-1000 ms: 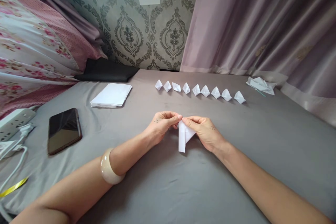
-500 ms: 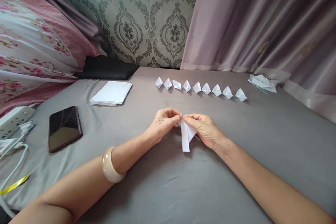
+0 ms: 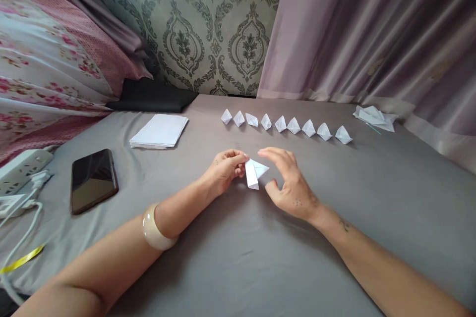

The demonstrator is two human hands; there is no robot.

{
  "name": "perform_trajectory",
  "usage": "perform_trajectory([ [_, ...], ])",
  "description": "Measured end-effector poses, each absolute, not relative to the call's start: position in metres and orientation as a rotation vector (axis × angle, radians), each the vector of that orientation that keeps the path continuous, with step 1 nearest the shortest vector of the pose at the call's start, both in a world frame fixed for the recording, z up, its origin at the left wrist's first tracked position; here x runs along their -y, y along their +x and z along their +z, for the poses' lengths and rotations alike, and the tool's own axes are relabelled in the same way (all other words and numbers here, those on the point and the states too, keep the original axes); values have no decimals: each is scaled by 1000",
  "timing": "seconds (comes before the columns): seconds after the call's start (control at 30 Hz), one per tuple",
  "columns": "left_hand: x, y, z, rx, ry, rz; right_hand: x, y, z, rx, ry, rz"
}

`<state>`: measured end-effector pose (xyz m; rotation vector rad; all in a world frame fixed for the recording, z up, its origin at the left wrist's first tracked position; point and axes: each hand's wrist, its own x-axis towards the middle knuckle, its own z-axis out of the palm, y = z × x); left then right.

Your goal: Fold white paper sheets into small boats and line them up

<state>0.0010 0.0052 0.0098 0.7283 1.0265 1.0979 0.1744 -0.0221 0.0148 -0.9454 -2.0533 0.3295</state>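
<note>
Thumb and fingers of my left hand (image 3: 228,171) pinch a small folded white paper (image 3: 254,173) at its upper left corner. The paper has a long strip hanging down and a pointed flap sticking out to the right. My right hand (image 3: 288,181) is just right of the paper, apart from it, with thumb and fingers spread and nothing between them. Beyond both hands, several folded white paper pieces (image 3: 281,124) stand in a row, each with a pointed top; one near the left end lies flatter.
On the grey cloth (image 3: 223,267) a stack of white paper sheets (image 3: 159,131) lies left of the row. A phone (image 3: 93,181), a power strip (image 3: 22,171) with cables and a yellow strip (image 3: 23,259) lie further left. Crumpled white papers (image 3: 375,118) sit at the far right.
My right hand has let go of the folded paper and opened beside it. My left hand has moved slightly left, still pinching the paper, whose lower end is now higher.
</note>
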Motion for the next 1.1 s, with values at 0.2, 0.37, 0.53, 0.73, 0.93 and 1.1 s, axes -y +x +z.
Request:
perform_trajectory([
  [0.2,3,8,10,-1000,750,1015,25,169,11,2150,-892,151],
  [0.37,7,10,14,-1005,740,893,23,170,16,1981,-976,386],
  [0.53,6,7,13,-999,818,757,24,169,26,1673,-1224,784],
  [0.73,8,8,13,-1063,1060,1065,22,170,30,1463,-1281,1178],
  [0.93,13,10,19,-914,1063,1096,25,165,26,1526,-1354,1196],
  [1.1,12,9,19,-887,911,1060,27,167,22,1633,-1459,1062],
])
